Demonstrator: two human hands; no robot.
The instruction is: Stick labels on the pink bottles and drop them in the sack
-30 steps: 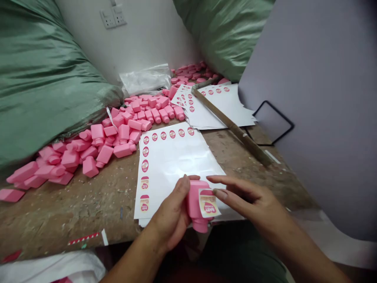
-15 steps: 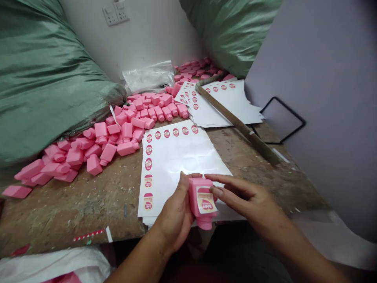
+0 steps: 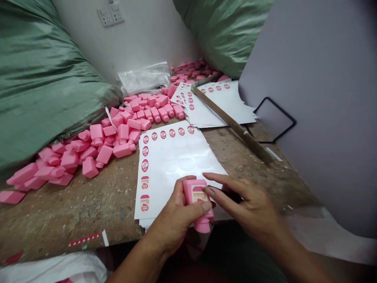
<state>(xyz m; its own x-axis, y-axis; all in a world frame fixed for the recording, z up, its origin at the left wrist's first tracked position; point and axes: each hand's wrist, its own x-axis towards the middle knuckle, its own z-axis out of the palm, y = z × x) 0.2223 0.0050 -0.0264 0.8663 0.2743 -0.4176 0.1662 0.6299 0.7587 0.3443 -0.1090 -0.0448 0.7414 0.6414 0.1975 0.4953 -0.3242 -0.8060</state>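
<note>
My left hand [image 3: 173,220] grips a small pink plastic bottle [image 3: 203,225], tilted with its neck toward me. The left thumb lies across the label [image 3: 199,192] on the bottle's upward face, covering part of its print. My right hand [image 3: 250,200] is at the bottle's right side with its fingers apart. One right fingertip touches the label's upper right edge, and another stretches out past the bottle's far end. Under both hands lies a stack of white sticker sheets [image 3: 176,157], with printed labels left along the far and left edges.
Many pink bottles [image 3: 96,133] lie heaped along the left and back. More sticker sheets [image 3: 218,106] lie behind, under a long wooden stick [image 3: 232,124]. Green sacks [image 3: 53,86] lean at the left and back. A grey panel [image 3: 318,110] with a black wire frame [image 3: 291,127] stands right.
My left thumb has come over onto the label, which now lies flatter on the bottle. My right fingers stay by its edge. The whole view has shifted slightly.
</note>
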